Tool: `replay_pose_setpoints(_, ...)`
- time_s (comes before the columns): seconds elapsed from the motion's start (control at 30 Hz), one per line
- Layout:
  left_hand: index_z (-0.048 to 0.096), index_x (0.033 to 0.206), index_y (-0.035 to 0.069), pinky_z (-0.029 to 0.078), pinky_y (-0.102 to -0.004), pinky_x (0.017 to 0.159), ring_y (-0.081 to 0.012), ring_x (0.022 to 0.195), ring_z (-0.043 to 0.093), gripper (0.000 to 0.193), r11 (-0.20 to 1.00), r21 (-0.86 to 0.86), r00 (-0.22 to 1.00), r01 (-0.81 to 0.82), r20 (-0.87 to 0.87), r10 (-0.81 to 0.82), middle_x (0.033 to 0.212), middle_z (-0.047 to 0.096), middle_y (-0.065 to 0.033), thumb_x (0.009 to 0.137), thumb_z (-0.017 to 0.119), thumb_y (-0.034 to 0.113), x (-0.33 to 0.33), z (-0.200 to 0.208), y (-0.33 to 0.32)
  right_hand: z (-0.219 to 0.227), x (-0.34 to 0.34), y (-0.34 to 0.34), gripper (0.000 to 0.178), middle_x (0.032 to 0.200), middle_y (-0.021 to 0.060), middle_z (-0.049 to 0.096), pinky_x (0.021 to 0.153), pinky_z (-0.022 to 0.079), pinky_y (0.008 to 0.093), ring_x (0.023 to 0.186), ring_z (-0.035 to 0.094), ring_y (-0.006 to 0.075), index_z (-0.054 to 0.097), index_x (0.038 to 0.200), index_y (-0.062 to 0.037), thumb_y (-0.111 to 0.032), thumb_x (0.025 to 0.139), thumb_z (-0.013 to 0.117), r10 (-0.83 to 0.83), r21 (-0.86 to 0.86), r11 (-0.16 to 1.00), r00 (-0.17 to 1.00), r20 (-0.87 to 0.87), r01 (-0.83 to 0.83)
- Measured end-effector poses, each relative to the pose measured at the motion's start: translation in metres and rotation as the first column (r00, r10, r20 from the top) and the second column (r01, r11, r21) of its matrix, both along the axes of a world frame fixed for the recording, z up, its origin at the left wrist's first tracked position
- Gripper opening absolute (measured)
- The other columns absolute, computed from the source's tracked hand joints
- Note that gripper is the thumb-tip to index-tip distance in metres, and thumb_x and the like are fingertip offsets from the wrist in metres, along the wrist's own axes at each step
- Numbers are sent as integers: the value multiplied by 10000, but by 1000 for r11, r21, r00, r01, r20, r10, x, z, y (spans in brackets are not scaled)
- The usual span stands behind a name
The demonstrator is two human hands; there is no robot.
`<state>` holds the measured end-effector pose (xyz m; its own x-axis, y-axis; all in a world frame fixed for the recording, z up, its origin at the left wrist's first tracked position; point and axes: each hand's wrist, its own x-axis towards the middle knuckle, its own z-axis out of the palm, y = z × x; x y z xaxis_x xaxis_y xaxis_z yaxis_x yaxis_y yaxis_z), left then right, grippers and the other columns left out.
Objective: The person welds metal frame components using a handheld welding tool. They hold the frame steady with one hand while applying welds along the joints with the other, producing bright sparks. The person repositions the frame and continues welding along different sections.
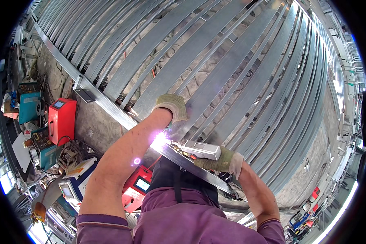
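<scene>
My right hand (219, 161), in a greenish work glove, is wrapped round a silver handheld welding torch (200, 149). The torch's nozzle points left, and a glaring white-violet welding arc (161, 139) burns at its tip on the long metal edge rail (191, 166). My left hand (171, 107), gloved too, is curled down at the end of a wide galvanized slat (160, 91), just beyond the arc. Its fingertips are hidden, so what they grip cannot be made out. Glare washes out the spot under the nozzle.
Parallel metal slats of a large frame (232, 73) spread ahead, with gaps showing the floor. A red machine with a small screen (62, 120) stands at left, another red box (137, 189) close by my body. Teal wire-feed units (30, 107) and cables lie far left.
</scene>
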<state>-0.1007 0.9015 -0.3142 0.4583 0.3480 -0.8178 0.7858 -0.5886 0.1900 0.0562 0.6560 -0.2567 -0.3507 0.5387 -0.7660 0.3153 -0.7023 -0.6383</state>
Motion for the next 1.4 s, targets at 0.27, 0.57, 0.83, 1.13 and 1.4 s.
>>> replay_pose_setpoints(0.27,835,1297,111,627,-509,1035,-377,1212,782,629,1000,2,1000,-11,15,11,1301,814,-181,946,741,624,-1,1,0,-6,2,-4,723,1281,107,821,982,589,366,1138,755,232,681,1541,-196,-641,988,815,11,-36,999,1000,-15,-12)
replay_pose_setpoints(0.57,833,1289,86,622,-499,1029,-375,1199,786,655,1000,-3,1000,-10,8,10,1280,817,-190,941,724,630,-1,2,0,9,3,2,789,1269,119,824,942,616,379,1114,778,249,670,1564,-214,-702,958,804,51,-122,992,997,56,-43)
replay_pose_setpoints(0.83,833,1304,107,626,-494,1033,-364,1196,790,633,1000,-22,1000,-7,-18,6,1284,820,-167,984,680,631,1,4,0,13,2,2,801,1302,98,816,944,620,363,1112,769,224,642,1592,-226,-694,963,804,50,-121,992,998,47,-44)
replay_pose_setpoints(1.13,835,1306,115,628,-494,1031,-364,1203,790,630,1000,0,1000,-4,-8,4,1301,816,-174,959,720,628,0,3,0,5,4,-5,777,1370,73,796,1028,579,333,1199,724,175,623,1609,-209,-640,990,810,34,-66,997,999,1,-34)
replay_pose_setpoints(1.4,832,1319,118,627,-498,1038,-366,1221,786,623,1000,2,1000,-18,-9,18,1315,813,-176,939,760,607,1,2,-1,-1,8,-10,780,1362,75,798,1006,587,329,1189,734,179,624,1608,-214,-637,982,818,72,-93,993,997,19,-70)
